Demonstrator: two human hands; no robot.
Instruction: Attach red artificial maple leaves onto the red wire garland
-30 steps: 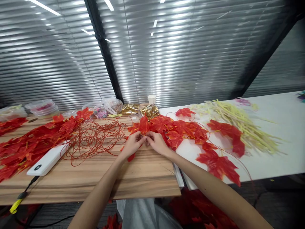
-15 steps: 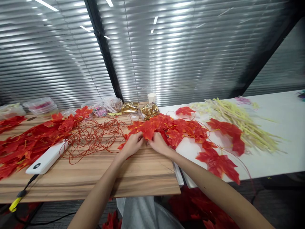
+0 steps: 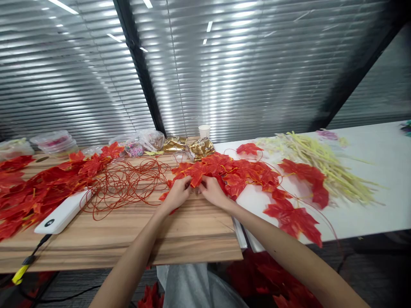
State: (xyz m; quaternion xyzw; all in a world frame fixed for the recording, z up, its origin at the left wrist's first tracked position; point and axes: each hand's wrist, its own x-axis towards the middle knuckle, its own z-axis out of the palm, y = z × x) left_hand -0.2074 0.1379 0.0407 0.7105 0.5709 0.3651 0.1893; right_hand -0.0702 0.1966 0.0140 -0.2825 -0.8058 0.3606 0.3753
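My left hand (image 3: 178, 194) and my right hand (image 3: 212, 191) work close together over the wooden table's right part. Between them lies a red artificial maple leaf (image 3: 198, 172), with the fingers of both hands closed at its lower edge. The leaf partly covers the fingertips, so the exact grip point is hidden. Around and behind the hands is a heap of red maple leaves (image 3: 245, 170) with yellow edges, spreading right onto the white table. To the left of my left hand lies a loose tangle of thin red cord (image 3: 128, 182).
More red leaves (image 3: 48, 188) and a white power bank (image 3: 64, 212) with a cable lie at left. Gold foil packets (image 3: 201, 149), a paper cup (image 3: 204, 131) and plastic tubs (image 3: 54, 141) line the back. Pale yellow strips (image 3: 334, 171) cover part of the white table (image 3: 382, 149).
The leaf between my hands has shifted and tilted slightly to the left. My hands have barely moved, still close together.
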